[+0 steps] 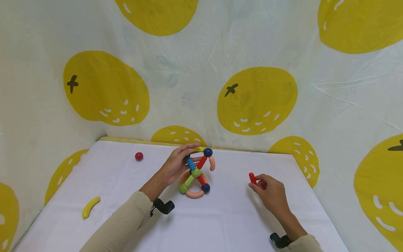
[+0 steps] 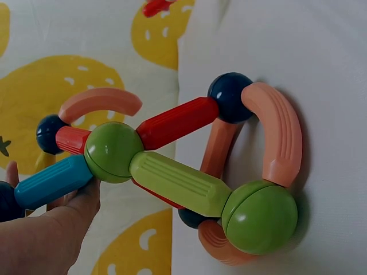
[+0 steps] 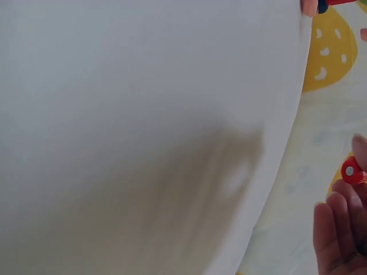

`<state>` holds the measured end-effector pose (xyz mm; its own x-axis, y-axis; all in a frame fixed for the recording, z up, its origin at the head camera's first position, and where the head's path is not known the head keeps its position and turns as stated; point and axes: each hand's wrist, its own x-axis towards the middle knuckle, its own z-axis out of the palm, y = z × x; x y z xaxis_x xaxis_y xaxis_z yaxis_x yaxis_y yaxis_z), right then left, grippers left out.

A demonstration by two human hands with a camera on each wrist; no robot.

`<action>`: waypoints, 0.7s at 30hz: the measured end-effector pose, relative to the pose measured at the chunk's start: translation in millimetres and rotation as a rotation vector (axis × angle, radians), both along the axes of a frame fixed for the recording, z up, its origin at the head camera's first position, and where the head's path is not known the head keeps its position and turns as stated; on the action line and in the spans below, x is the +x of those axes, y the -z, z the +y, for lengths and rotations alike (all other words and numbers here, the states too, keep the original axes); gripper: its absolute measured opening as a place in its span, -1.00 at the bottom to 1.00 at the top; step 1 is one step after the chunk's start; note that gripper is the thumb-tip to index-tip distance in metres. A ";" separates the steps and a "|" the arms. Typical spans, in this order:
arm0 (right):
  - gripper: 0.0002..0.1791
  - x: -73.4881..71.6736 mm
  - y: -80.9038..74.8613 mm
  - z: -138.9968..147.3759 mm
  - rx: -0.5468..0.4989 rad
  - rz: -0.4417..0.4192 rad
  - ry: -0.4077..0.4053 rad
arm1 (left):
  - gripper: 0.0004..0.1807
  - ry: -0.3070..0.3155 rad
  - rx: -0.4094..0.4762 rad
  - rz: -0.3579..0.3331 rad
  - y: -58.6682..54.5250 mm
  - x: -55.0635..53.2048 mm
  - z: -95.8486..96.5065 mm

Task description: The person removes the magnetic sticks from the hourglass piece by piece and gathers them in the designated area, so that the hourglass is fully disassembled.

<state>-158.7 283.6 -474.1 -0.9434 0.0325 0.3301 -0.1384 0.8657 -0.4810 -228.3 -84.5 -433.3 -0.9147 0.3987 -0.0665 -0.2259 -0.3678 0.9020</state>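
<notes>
A magnetic ball-and-rod structure [image 1: 196, 172] stands on the white table, its middle a green ball [image 2: 113, 152] joined to blue, red and light green rods. Curved pink rods [image 2: 281, 132] link the lower balls along the table. At the upper left of the structure, my left hand [image 1: 174, 167] grips it around a dark blue ball [image 2: 8, 201] and the yellow curved rod [image 1: 198, 149]. Another pink curved rod [image 1: 212, 163] hangs from the upper right blue ball [image 1: 207, 152]. Off to the right, my right hand [image 1: 272, 196] pinches a short red rod [image 1: 252, 178] above the table.
A red ball [image 1: 139, 156] lies at the back left of the table [image 1: 233, 224]. Nearer the left front is a loose yellow curved rod [image 1: 91, 207]. A cloth [image 1: 189, 80] printed with yellow fruit hangs behind the table and at its sides.
</notes>
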 end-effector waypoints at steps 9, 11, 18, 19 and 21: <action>-0.61 7.1 -0.9 30.9 0.094 -0.256 0.056 | -0.54 0.008 0.005 0.001 0.3 -0.3 -0.6; -0.61 8.5 0.1 35.8 0.108 -0.298 0.072 | -0.52 0.012 0.002 0.008 0.4 -0.6 -0.2; -0.54 11.7 2.1 46.4 0.124 -0.370 0.103 | -0.50 0.018 -0.009 0.019 1.6 -2.5 1.7; -0.53 12.1 2.3 47.3 0.124 -0.376 0.103 | -0.51 0.017 -0.009 0.021 1.7 -2.6 1.9; -0.51 12.7 3.3 48.8 0.119 -0.399 0.107 | -0.53 0.012 -0.009 0.023 1.6 -2.6 2.4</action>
